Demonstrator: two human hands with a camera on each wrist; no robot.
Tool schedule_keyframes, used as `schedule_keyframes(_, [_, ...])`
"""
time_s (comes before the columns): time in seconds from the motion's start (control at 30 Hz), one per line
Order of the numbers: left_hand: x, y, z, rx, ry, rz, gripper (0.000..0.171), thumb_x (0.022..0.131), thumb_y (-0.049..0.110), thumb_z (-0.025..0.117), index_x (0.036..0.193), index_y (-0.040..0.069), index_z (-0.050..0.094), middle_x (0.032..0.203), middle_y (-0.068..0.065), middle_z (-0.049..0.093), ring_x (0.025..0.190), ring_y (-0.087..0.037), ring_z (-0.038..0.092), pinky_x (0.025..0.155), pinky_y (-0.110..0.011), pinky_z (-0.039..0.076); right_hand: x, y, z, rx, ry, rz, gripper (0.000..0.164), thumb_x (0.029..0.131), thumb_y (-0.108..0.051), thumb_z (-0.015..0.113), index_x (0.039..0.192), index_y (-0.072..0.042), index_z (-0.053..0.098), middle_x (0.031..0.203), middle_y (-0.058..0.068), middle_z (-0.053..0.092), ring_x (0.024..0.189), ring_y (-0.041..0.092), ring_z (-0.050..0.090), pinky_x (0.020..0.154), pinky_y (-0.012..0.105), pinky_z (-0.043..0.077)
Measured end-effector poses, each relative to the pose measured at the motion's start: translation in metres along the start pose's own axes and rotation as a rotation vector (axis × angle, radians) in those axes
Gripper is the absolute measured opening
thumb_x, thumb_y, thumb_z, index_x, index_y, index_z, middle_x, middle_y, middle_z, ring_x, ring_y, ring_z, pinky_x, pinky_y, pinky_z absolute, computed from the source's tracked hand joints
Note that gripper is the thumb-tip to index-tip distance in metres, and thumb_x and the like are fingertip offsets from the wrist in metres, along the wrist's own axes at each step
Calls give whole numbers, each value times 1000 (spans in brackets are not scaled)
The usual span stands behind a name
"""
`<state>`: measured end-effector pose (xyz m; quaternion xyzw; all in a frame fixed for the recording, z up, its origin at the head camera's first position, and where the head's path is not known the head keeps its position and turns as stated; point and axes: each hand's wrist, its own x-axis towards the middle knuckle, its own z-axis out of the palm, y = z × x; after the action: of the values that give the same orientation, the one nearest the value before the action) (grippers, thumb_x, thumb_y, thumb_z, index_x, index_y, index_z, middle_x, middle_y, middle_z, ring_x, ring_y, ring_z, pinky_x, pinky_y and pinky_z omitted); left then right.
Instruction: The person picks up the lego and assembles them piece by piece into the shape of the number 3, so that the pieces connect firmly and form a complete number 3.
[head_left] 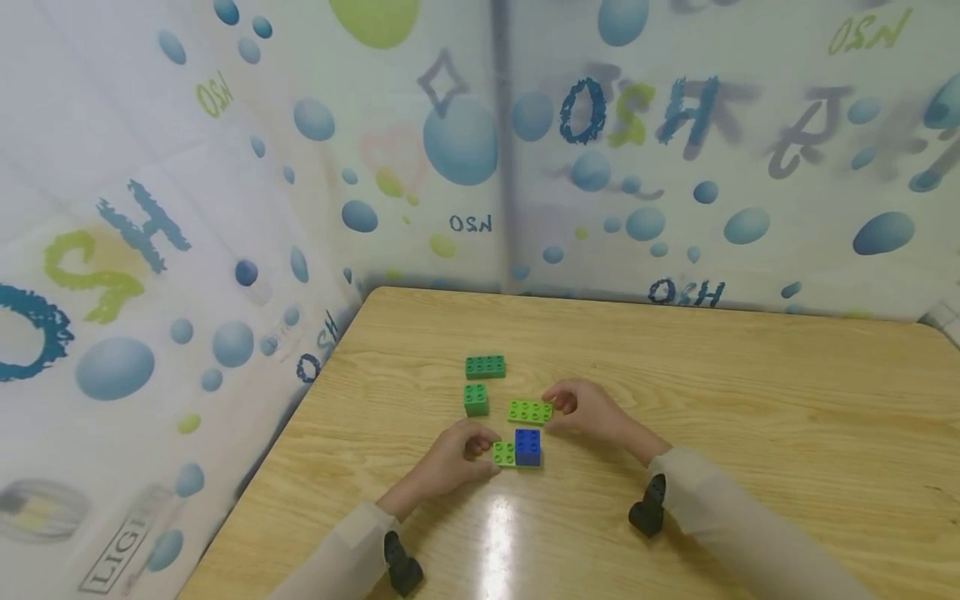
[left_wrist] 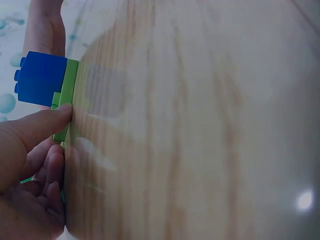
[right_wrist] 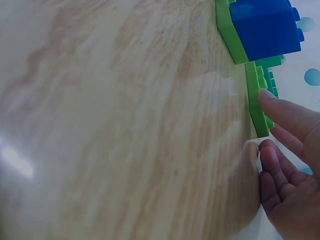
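A blue building brick [head_left: 528, 447] sits on the right half of a lime-green building brick [head_left: 503, 453] lying on the table. My left hand [head_left: 450, 460] pinches the bare left end of that lime brick between thumb and fingers; in the left wrist view the thumb [left_wrist: 62, 113] lies along its side. Just beyond lies a second, flat lime-green brick [head_left: 529, 412]. My right hand [head_left: 588, 410] holds its right end, thumb [right_wrist: 270, 98] on the near side and forefinger on the far side. The two lime bricks lie apart, roughly parallel.
Behind my left hand stand a small green brick [head_left: 476, 401] and a longer green brick [head_left: 485, 367]. The wooden table [head_left: 712, 383] reaches to a patterned curtain [head_left: 465, 250] at the back and left. A bright light reflection shows near the front.
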<state>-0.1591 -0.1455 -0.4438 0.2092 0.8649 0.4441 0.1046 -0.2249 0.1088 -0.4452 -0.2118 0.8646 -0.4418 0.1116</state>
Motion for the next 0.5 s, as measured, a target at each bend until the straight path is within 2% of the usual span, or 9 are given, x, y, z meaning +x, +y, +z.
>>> schedule_keyframes(0.2, [-1,1,1,0,1,-5,32,77,8,72,106,1,61,95,-2,54,88,-17,52,77,-25,46,0,2,5,-38,14,-25,36,72,-17,78,105,-8,66,91,2,56,80,16,51,68,30,46])
schedule_keyframes(0.5, [0,-3,2,8,9,1,32,77,9,73,106,2,61,95,-2,54,88,-16,51,77,-25,45,0,2,9,-107,25,-50,39,73,-17,77,109,-5,66,88,1,53,76,14,46,66,29,43])
